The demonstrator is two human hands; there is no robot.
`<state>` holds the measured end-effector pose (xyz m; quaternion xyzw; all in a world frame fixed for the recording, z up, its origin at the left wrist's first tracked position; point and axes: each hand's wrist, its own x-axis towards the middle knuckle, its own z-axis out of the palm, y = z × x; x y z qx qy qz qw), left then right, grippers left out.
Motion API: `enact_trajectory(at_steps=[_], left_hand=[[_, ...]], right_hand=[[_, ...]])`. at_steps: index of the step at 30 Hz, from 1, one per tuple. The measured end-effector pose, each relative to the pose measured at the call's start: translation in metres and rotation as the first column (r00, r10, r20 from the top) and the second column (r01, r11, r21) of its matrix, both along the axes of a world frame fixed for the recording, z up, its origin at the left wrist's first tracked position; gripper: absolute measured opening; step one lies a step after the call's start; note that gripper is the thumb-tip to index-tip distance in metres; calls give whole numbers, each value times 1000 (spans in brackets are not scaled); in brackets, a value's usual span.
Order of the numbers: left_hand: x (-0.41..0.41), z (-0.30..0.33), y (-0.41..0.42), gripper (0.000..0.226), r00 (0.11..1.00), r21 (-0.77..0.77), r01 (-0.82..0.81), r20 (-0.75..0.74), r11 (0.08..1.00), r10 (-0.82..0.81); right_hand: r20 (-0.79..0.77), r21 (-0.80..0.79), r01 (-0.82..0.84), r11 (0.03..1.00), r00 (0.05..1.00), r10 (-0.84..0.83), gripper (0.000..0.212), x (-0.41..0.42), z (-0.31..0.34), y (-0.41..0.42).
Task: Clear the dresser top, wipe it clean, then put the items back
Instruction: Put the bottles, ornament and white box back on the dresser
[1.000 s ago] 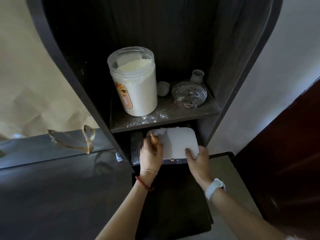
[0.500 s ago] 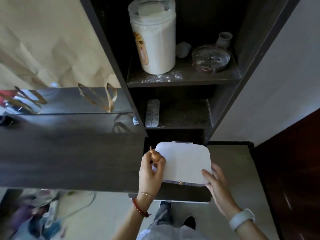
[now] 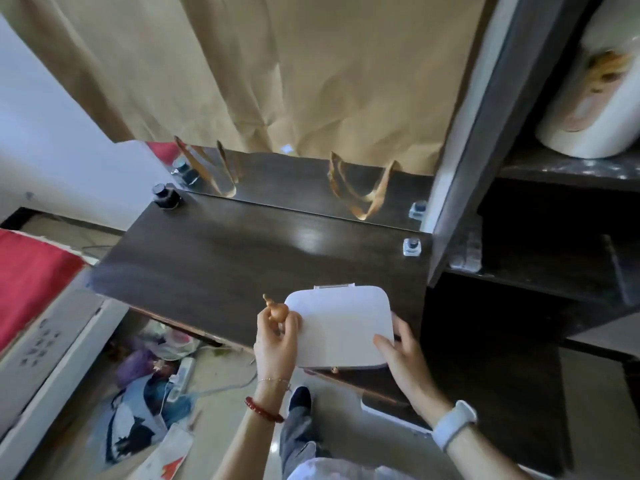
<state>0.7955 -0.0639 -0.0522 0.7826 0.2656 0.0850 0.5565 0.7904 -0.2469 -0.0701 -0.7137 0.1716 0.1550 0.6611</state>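
While both hands grip it, a white case (image 3: 341, 327) with rounded corners sits level over the front right corner of the dresser top (image 3: 242, 258); whether it rests on the wood or hangs just above cannot be told. Left hand (image 3: 277, 341): fingers curled onto the case's left edge, with a small brown gourd-shaped trinket (image 3: 275, 308) pinched between thumb and fingers at the same time, its narrow tip pointing up and away from the palm. A red bead bracelet (image 3: 263, 410) and a thin chain circle this wrist. Right hand (image 3: 403, 358): closed on the case's near right corner, thumb on the lid, remaining fingers hidden beneath. A white watch (image 3: 453, 424) bands this wrist. A small clasp shows at the case's near edge between the two hands, and a hinge tab at its far edge.

Beyond the grip, the dark top lies mostly bare and glossy. At its far left corner, well away from the left hand, stands a dark bottle (image 3: 165, 197). At its far right edge, beyond the right hand, stands a small clear bottle (image 3: 412, 245). A mirror (image 3: 298, 181) along the back reflects both. Right of the right hand rises a dark shelf unit (image 3: 540, 168) holding a large white jar (image 3: 595, 88) on an upper shelf. Below the left hand, clutter covers the floor (image 3: 156, 386).
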Motion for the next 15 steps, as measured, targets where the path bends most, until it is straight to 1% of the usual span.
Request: enact_trajectory(at_steps=[2, 4, 6, 8, 10, 12, 15], left_hand=[[22, -7, 46, 10, 1000, -16, -6, -20, 1000, 6], [49, -8, 92, 13, 999, -24, 25, -25, 999, -26], [79, -9, 137, 13, 997, -36, 75, -31, 997, -76], [104, -10, 176, 15, 993, -35, 107, -51, 994, -109], [125, -12, 207, 14, 988, -39, 138, -69, 990, -141], [142, -12, 227, 11, 980, -51, 180, -81, 982, -183], [159, -20, 242, 11, 961, -97, 237, -121, 967, -248]], right_hand=[[27, -159, -55, 986, 998, 61, 44, 20, -5, 44], [12, -247, -62, 967, 998, 67, 41, 41, -9, 90], [-43, -247, -45, 968, 998, 36, 40, 61, -11, 135], [-90, -274, -66, 959, 995, 43, 38, 77, -13, 175], [-100, -332, -78, 940, 994, 47, 33, 90, -15, 207], [-93, -356, -54, 933, 995, 22, 28, 101, -18, 229], [-87, -409, -26, 912, 996, -10, 25, 115, -24, 241]])
